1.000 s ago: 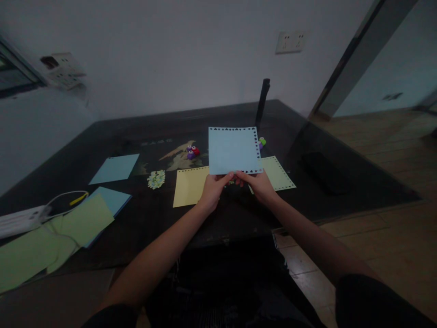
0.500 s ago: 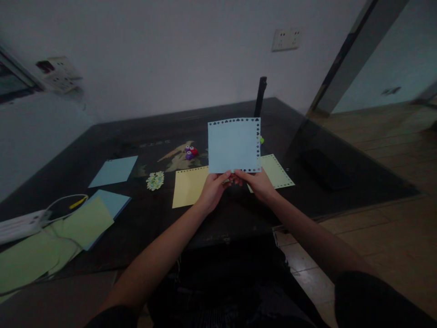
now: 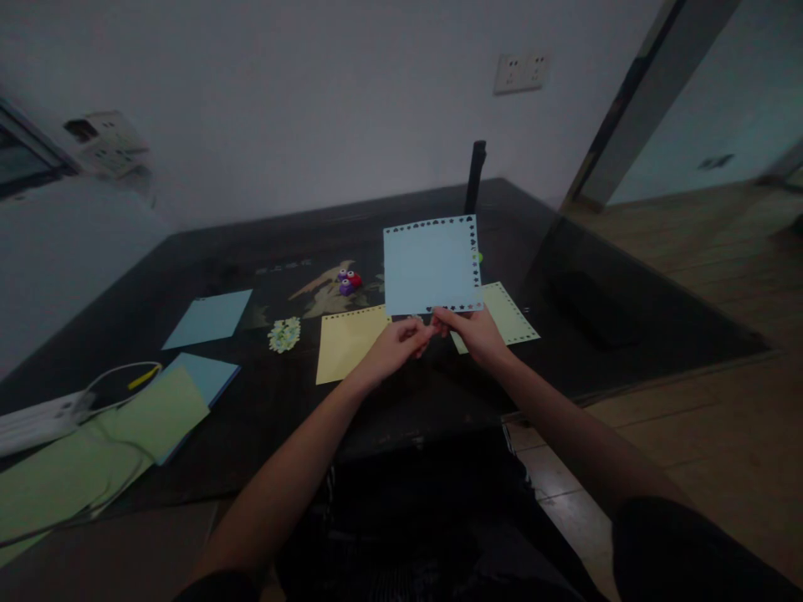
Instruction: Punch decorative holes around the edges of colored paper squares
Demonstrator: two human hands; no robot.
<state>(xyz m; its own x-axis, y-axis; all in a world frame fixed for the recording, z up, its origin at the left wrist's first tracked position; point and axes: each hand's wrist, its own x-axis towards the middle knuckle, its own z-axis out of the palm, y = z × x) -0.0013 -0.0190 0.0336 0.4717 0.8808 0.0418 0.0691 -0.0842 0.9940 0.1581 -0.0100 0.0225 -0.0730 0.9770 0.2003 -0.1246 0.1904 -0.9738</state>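
A light blue sheet of paper [image 3: 432,266] stands raised above the table, with small star and heart cut-outs along its top, right and part of its bottom edge. My right hand [image 3: 473,332] pinches it by the bottom edge. Just below that edge, the closed fingers of my left hand [image 3: 401,343] meet the right fingertips; whatever is in them, if anything, is too small to make out. Beneath the hands lie a yellow punched sheet [image 3: 345,343] on the left and a pale green punched sheet [image 3: 509,316] on the right.
Small purple and red craft punches [image 3: 349,283] sit behind the yellow sheet. A pile of paper cut-outs [image 3: 284,334] and a blue sheet [image 3: 210,318] lie left. Farther left are stacked green sheets [image 3: 163,410] and a white cord. A black upright post [image 3: 475,177] stands behind.
My left hand has come off the paper's bottom edge and dropped slightly below it. The right hand still holds the sheet, which has tilted a little.
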